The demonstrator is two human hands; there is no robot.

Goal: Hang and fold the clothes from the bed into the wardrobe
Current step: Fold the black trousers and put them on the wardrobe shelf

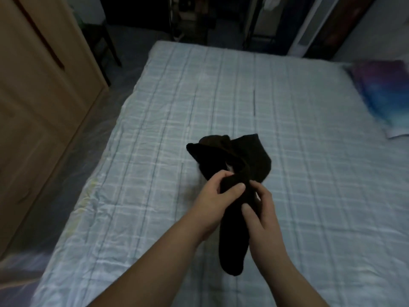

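Both my hands hold black socks (234, 235) above the bed (287, 120). My left hand (215, 202) grips the bundle from the left, thumb across the fabric. My right hand (262, 216) pinches it from the right side. One sock end hangs down toward me between my forearms. The other ends fan out away from me, over the light blue checked sheet. The wooden wardrobe (37, 89) stands at the left, its doors closed.
A colourful blue and purple pillow (385, 96) lies at the right edge of the bed. A narrow strip of floor (73, 173) runs between bed and wardrobe. Dark furniture and a white upright unit (309, 27) stand beyond the far end.
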